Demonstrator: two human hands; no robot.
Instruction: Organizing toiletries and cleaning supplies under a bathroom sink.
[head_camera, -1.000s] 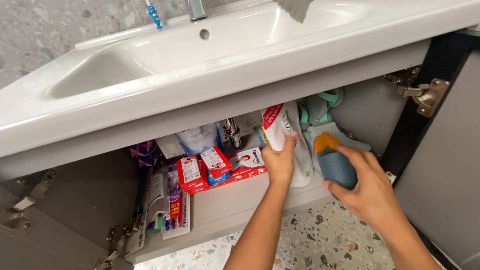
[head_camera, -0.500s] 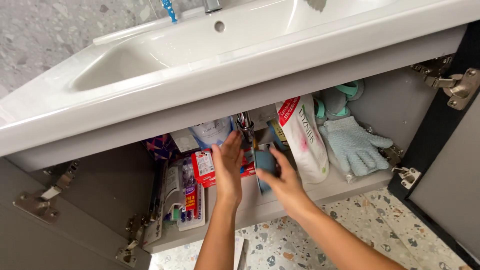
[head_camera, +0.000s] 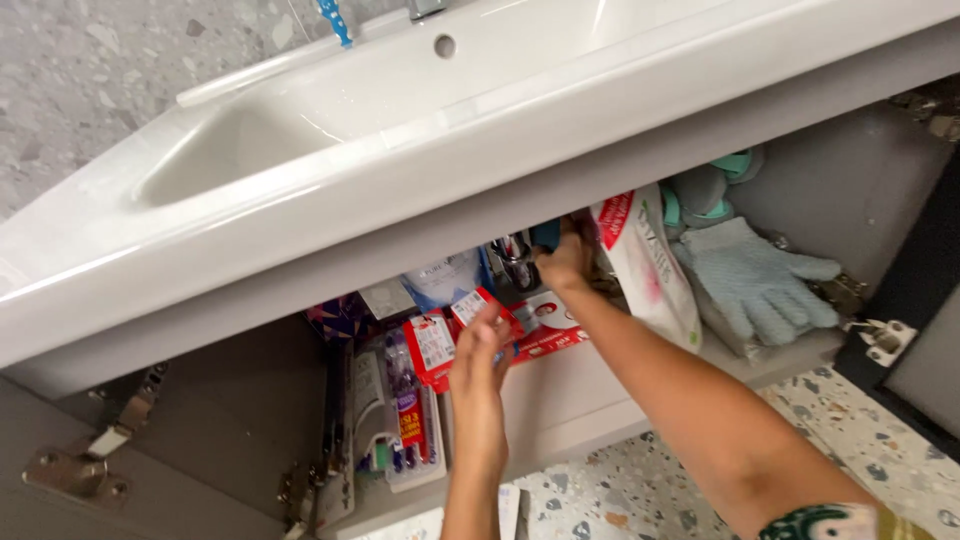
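Note:
Both my hands reach into the open cabinet under a white sink (head_camera: 300, 200). My right hand (head_camera: 565, 262) is deep at the back of the shelf, closed on a blue-grey bottle (head_camera: 546, 234) that mostly hides behind the sink's front edge. My left hand (head_camera: 480, 345) rests with loose fingers against the red and white toothpaste boxes (head_camera: 435, 345), touching a small box. A white refill pouch with a red corner (head_camera: 645, 265) leans just right of my right hand.
A pale blue bath glove (head_camera: 755, 280) lies at the shelf's right, with teal and grey items (head_camera: 705, 190) behind it. Packed toothbrushes (head_camera: 405, 410) lie at the left. A chrome drain pipe (head_camera: 515, 255) stands at the back. An open door hinge (head_camera: 880, 335) juts out on the right.
My right hand has carried the blue-grey bottle from the shelf's front to the back by the pipe. My left hand drew back onto the red boxes. The view tilted.

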